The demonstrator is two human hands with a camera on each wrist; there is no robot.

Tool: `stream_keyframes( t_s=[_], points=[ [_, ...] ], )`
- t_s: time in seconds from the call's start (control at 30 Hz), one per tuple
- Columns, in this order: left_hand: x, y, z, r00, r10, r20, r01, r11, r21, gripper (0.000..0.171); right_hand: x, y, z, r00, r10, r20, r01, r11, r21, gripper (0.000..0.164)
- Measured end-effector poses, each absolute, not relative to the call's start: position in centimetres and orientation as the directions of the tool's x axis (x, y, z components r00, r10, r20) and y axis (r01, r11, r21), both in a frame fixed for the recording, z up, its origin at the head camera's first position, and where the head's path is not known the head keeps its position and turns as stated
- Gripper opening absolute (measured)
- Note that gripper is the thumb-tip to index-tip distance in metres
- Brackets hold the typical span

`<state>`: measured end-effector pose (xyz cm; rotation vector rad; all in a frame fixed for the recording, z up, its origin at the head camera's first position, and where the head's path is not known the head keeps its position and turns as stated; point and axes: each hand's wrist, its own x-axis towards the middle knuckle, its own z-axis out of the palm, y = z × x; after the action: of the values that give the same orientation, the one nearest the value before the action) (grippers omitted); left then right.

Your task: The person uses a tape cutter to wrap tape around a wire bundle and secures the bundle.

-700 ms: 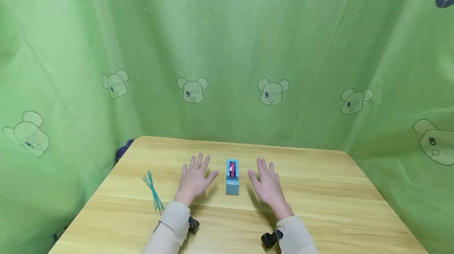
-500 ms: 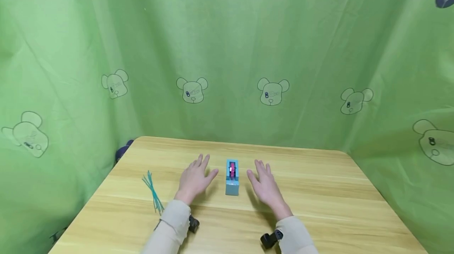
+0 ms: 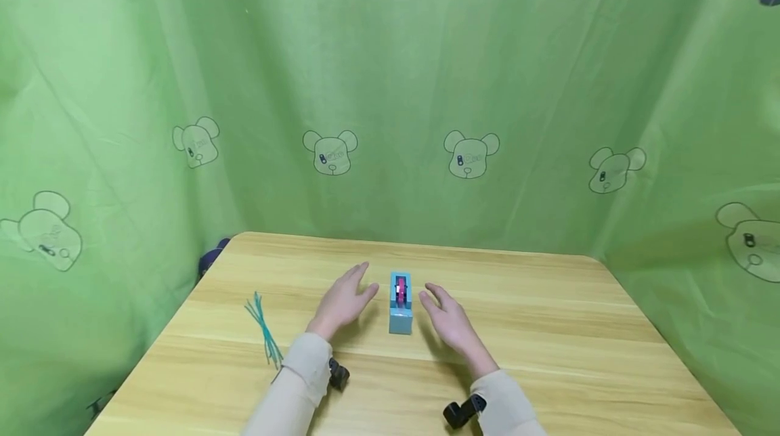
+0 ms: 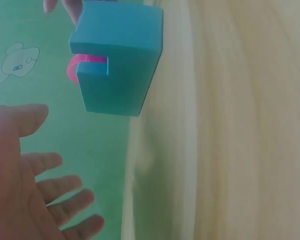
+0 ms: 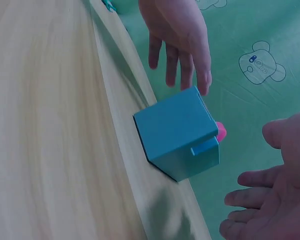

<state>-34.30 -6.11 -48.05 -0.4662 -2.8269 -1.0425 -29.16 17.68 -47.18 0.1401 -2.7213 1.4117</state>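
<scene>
A blue tape dispenser (image 3: 400,322) with a pink reel in its slot stands upright on the wooden table. To its left is my left hand (image 3: 342,300), fingers extended and thumb toward the dispenser, touching nothing. My right hand (image 3: 449,319) faces it from the other side, also with relaxed fingers and a gap to the dispenser. In the left wrist view the dispenser (image 4: 121,55) shows its serrated edge beyond the left hand (image 4: 35,175). The right wrist view has the dispenser (image 5: 177,130) between both hands, the right hand (image 5: 275,190) being nearer the camera.
Several thin teal strips (image 3: 265,329), crossed in a loose bundle, lie on the table (image 3: 567,328) left of the left forearm. A green curtain (image 3: 390,70) with bear prints hangs behind the table and along both sides. Each wrist wears a small black camera (image 3: 464,411).
Both hands have drawn inward, closer to the tape dispenser, and turned so the palms face each other more. The dispenser and the teal strips stay in place; the head view has shifted slightly.
</scene>
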Motion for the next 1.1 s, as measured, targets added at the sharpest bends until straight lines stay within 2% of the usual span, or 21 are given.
stream_keyframes(
  t_s=[0.23,0.67,0.87,1.1],
  points=[
    [-34.9,-5.4,-48.3,-0.942,0.294,0.160,0.315,0.623,0.716,0.070,-29.1,16.8,-47.3,-0.993,0.013,0.114,-0.094,0.486,-0.869,0.043],
    [-35.6,-4.1,-48.7,-0.928,0.343,0.146,0.315,0.511,0.800,0.060,-29.0,15.8,-47.8,-0.995,0.041,0.087,-0.061,0.427,-0.902,0.031],
    [-35.7,-3.5,-48.9,-0.919,0.370,0.137,0.313,0.471,0.825,0.057,-29.0,15.8,-48.1,-0.993,0.095,0.067,-0.024,0.394,-0.919,0.022],
    [-36.1,-3.2,-49.1,-0.906,0.401,0.131,0.312,0.426,0.849,0.058,-28.7,15.6,-47.8,-0.998,0.054,0.015,0.007,0.381,-0.924,0.027]
  ],
)
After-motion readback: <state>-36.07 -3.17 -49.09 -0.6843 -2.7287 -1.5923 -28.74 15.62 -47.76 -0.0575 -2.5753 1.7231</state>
